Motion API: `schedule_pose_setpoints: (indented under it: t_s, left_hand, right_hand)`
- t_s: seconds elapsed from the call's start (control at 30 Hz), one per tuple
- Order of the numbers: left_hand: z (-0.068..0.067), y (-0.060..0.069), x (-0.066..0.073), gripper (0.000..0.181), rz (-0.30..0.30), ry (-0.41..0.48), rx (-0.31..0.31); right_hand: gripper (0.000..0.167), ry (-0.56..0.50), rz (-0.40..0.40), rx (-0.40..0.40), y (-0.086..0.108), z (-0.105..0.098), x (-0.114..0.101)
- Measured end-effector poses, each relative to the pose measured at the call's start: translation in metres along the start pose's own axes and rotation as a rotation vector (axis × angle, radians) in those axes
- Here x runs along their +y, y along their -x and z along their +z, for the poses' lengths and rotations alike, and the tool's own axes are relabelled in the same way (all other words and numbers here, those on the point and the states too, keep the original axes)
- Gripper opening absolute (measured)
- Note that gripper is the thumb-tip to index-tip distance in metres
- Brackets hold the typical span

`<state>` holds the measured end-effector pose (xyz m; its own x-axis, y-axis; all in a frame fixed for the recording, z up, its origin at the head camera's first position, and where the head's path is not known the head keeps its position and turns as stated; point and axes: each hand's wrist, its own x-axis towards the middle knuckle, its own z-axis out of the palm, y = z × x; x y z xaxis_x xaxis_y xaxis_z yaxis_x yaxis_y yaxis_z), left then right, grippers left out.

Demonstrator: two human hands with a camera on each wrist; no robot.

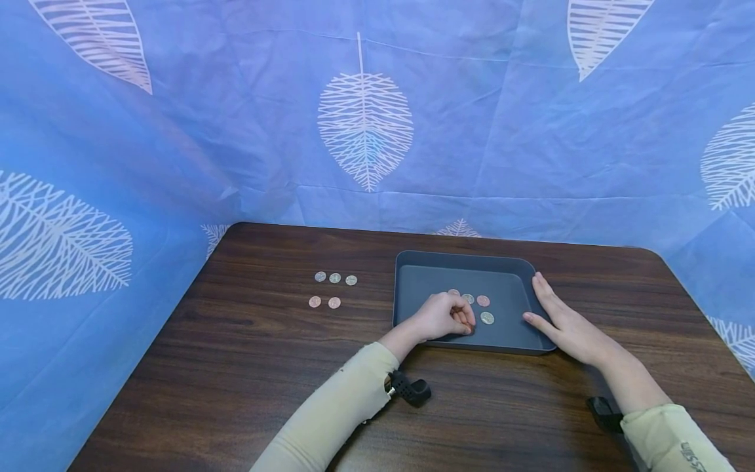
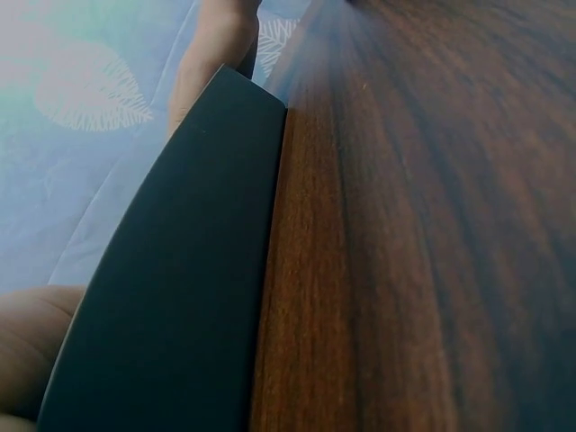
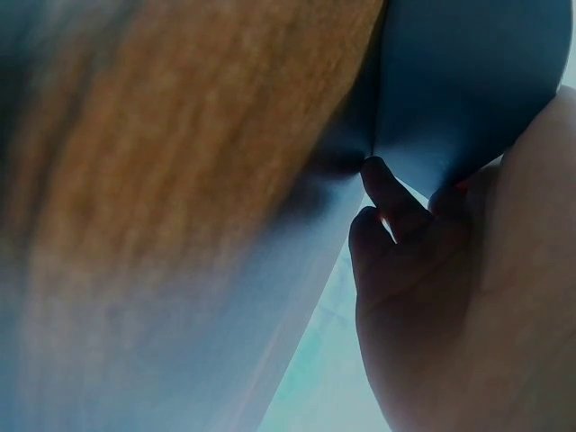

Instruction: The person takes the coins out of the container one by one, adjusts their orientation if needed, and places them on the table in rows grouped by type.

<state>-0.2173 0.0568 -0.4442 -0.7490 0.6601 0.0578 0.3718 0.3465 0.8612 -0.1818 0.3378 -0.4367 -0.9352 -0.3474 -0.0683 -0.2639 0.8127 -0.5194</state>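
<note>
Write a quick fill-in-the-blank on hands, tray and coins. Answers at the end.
1. In the head view, the right hand touches the tray on its ____ side.
2. The left hand is reaching ____ (inside/beyond) the tray.
3. On the table, the far row of coins numbers ____.
4. The near row of coins numbers ____.

Missing words: right; inside; three; two.

Left grip (image 1: 445, 314) curled downward, right grip (image 1: 567, 326) outstretched, straight-fingered
</note>
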Motion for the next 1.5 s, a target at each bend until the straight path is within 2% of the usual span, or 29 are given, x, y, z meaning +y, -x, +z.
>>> schedule_pose_setpoints:
  t_s: [0.27,0.43,0.53,0.7,0.83,1.07,1.23,1.5]
  left_hand:
    - [0.001,0.001,0.001,0.004,-0.01,0.027,0.003]
    - [0.002,0.002,-0.001,0.004,-0.031,0.102,0.09]
    - [0.001,0.003,-0.001,0.005,-0.007,0.14,0.137]
    - [-0.006,0.008,0.002,0.006,0.046,0.186,0.147]
    - [-0.019,0.016,0.004,0.009,0.065,0.249,0.164]
    - [-0.054,0.039,-0.002,0.013,0.041,0.354,0.222]
    - [-0.078,0.056,-0.014,0.018,-0.002,0.343,0.258]
    - [-0.107,0.085,-0.042,0.017,-0.023,0.264,0.321]
  right_hand:
    - [0.081,-0.002,0.015,-0.008,0.002,0.001,0.0]
    - [0.081,-0.006,0.017,-0.015,0.003,0.004,0.0]
    - [0.08,-0.008,0.013,-0.015,0.003,0.005,0.001]
    - [0.08,-0.001,0.009,-0.01,0.003,0.005,0.001]
    - [0.08,0.003,0.007,-0.008,0.003,0.005,0.001]
    - [0.081,0.011,0.019,-0.017,0.002,0.003,0.0]
    - [0.081,0.007,0.019,-0.018,0.001,0.001,0.001]
    - [0.08,0.011,0.014,-0.011,0.0,-0.001,0.0]
